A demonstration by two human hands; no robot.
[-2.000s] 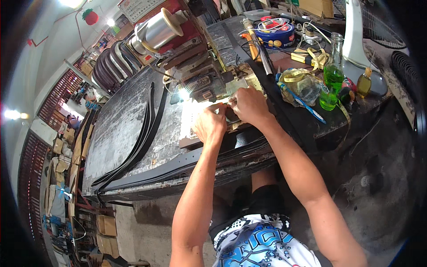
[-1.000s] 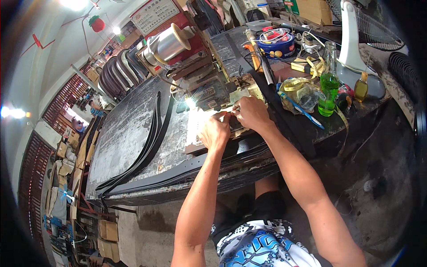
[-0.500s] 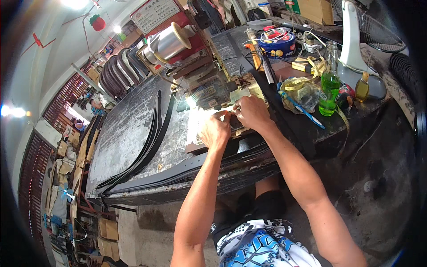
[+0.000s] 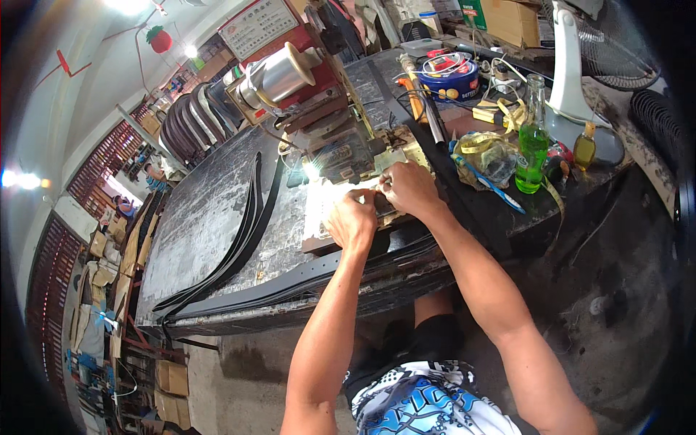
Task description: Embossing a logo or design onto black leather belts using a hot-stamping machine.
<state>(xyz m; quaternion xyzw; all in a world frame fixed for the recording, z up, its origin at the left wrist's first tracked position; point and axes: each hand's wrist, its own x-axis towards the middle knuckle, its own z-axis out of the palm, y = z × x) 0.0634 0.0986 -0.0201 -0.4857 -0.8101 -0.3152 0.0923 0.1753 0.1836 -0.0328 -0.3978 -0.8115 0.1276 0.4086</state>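
My left hand (image 4: 351,219) is closed, its thumb and fingertips pinched together over the brightly lit bed of a red bench machine (image 4: 341,109). Close beside it, my right hand (image 4: 410,190) has its fingers bent and pressed together, almost meeting the left fingertips. Whatever lies between the fingers is too small and too hidden to make out. A small lamp (image 4: 310,169) on the machine glares just beyond my left hand. Above it sits a shiny silver roll (image 4: 285,75) on a pale spool. Black strips like belt straps (image 4: 290,277) run along the table's front edge.
More black strips (image 4: 250,210) curve across the dark, scuffed table (image 4: 192,217). On the right stand a green-liquid bottle (image 4: 532,148), a small amber bottle (image 4: 584,147), a blue round tin (image 4: 451,81), a blue-and-white pen-like tool (image 4: 495,192) and a white fan (image 4: 569,65).
The view has shifted slightly. Both hands stay at the machine bed, with only a slight shift of the fingers.
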